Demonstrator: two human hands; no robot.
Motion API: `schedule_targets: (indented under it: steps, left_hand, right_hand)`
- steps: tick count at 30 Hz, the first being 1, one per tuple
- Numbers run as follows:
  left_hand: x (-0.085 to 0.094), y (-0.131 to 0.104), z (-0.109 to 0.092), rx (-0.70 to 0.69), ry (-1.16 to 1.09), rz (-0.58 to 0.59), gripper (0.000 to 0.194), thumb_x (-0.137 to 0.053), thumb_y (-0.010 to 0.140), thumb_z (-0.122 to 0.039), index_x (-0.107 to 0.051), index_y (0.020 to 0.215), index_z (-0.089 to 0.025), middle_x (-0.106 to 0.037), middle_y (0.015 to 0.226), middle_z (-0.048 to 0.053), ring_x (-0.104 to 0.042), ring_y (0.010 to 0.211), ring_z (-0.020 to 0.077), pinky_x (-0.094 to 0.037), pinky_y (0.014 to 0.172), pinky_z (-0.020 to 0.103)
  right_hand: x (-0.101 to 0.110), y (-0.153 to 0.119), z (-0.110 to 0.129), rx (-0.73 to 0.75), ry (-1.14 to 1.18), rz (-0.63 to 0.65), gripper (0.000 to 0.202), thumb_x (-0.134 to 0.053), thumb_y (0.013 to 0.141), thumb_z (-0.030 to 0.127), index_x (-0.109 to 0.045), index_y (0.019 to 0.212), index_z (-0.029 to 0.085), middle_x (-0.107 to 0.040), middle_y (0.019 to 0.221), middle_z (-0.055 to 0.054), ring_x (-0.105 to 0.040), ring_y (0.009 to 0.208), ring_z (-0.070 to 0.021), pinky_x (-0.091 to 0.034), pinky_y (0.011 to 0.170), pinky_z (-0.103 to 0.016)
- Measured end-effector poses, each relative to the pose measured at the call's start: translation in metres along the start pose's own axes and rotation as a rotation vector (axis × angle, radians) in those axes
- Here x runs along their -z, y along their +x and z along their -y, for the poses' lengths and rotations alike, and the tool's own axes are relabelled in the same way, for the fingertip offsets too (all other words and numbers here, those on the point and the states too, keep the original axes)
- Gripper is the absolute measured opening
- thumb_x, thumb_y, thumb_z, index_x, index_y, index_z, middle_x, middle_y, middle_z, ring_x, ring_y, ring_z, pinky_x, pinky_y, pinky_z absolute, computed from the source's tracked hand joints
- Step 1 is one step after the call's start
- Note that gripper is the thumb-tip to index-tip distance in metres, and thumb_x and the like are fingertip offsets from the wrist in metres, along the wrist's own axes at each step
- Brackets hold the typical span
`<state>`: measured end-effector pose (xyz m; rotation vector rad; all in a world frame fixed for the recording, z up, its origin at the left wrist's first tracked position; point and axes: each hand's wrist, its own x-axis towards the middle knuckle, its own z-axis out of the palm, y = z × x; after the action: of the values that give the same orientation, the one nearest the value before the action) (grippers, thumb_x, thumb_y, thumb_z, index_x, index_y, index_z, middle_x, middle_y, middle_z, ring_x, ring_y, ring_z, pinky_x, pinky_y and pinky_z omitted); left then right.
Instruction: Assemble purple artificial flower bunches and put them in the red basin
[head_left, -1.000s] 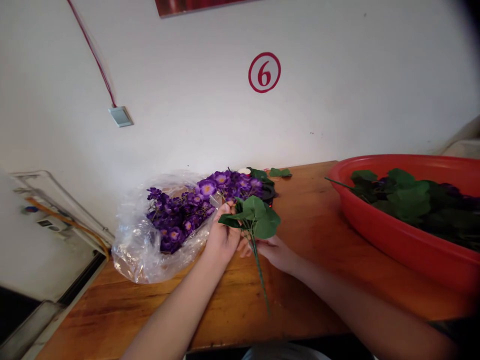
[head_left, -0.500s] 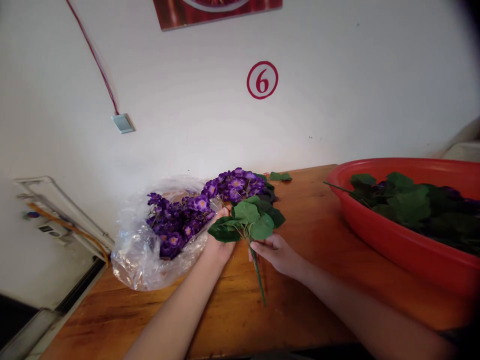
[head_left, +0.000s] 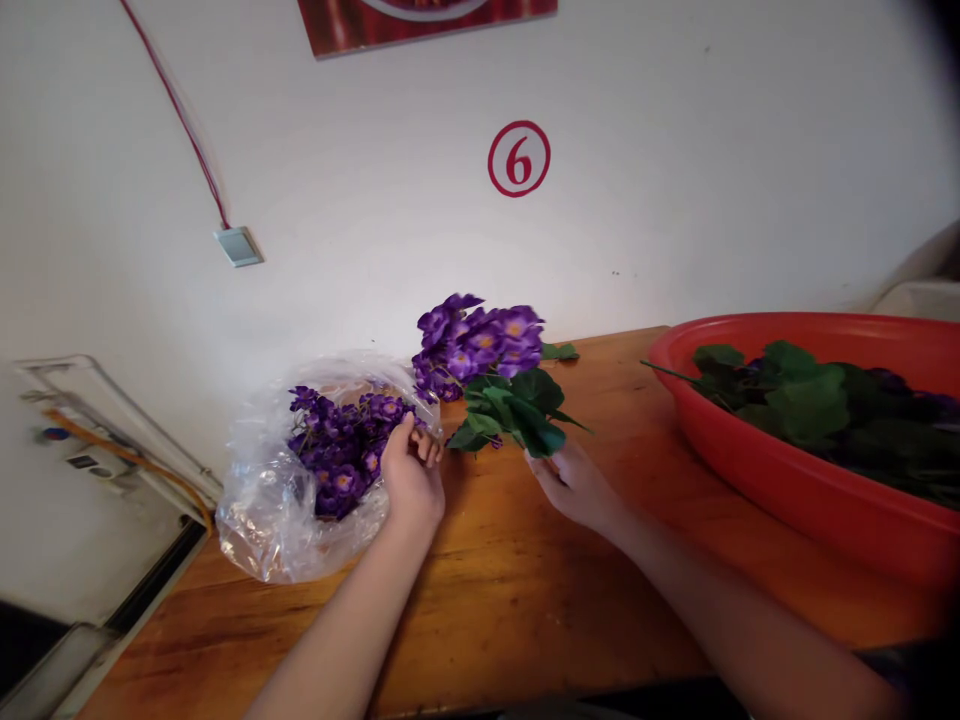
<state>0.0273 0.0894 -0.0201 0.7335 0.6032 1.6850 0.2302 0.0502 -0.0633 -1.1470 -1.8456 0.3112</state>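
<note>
Head view: left of the red tub (head_left: 720,460), a purple bouquet (head_left: 495,350) now rises in the right hand's (head_left: 574,490) closed fingers alone, freeing the left hand (head_left: 414,470), its loosely curled fingers apparently empty.

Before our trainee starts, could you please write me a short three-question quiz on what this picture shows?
1. What does the right hand hold?
A) a pair of scissors
B) a leafy flower bunch
C) a metal ladle

2. True or false: the left hand is nearer to the clear plastic bag than to the red basin.

3. What can be seen lying in the red basin?

Key:
1. B
2. True; it is right beside the bag, while the basin stands across the table on the other side.
3. Green leaves with some purple blooms among them.
</note>
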Motion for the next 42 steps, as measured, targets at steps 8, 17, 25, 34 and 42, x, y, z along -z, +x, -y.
schedule_targets:
  steps: [8,17,25,34,42]
  left_hand:
    - [-0.003,-0.006,0.006,-0.295,0.403,0.18,0.021,-0.078,0.071,-0.028,-0.061,0.071,-0.017,-0.069,0.089,0.002,-0.063,0.08,0.0131,-0.048,0.072,0.024]
    - [0.0,-0.002,0.006,-0.105,0.32,0.311,0.031,-0.074,0.065,-0.014,-0.07,0.096,-0.018,-0.073,0.091,0.005,-0.067,0.082,0.0152,-0.049,0.074,0.024]
    - [-0.003,-0.01,0.021,0.06,0.31,0.317,0.026,-0.077,0.064,-0.022,-0.071,0.089,-0.016,-0.072,0.08,0.003,-0.063,0.065,0.0128,-0.048,0.062,0.023]
    - [0.0,-0.015,0.025,0.051,0.473,0.262,0.023,-0.074,0.069,-0.03,-0.072,0.084,-0.013,-0.069,0.07,0.004,-0.057,0.057,0.012,-0.043,0.056,0.023]
    - [0.002,-0.02,0.008,-0.541,0.972,0.299,0.009,-0.064,0.082,-0.023,-0.072,0.08,-0.018,-0.069,0.087,0.005,-0.061,0.088,0.0193,-0.044,0.084,0.033]
  right_hand:
    - [0.0,0.0,-0.001,0.041,-0.107,0.066,0.013,-0.04,0.09,0.022,-0.05,0.081,0.024,-0.056,0.069,-0.002,-0.055,0.064,-0.0192,-0.041,0.061,-0.031]
    - [-0.002,-0.002,-0.002,0.059,-0.085,0.08,0.025,-0.044,0.08,0.01,-0.053,0.101,0.022,-0.065,0.084,-0.005,-0.062,0.075,-0.021,-0.045,0.069,-0.032]
    - [-0.01,-0.005,0.003,-0.01,0.019,0.095,0.008,-0.044,0.087,0.018,-0.047,0.082,0.023,-0.057,0.077,-0.003,-0.056,0.069,-0.0189,-0.042,0.064,-0.031]
    - [-0.03,-0.007,0.005,-0.147,0.352,0.208,0.024,-0.038,0.097,0.034,-0.045,0.077,0.022,-0.052,0.068,0.001,-0.052,0.064,-0.0151,-0.041,0.063,-0.029]
    - [-0.039,-0.006,0.012,-0.179,0.65,0.263,0.025,-0.048,0.092,0.048,-0.05,0.096,0.024,-0.059,0.075,0.0,-0.058,0.067,-0.0168,-0.048,0.068,-0.033]
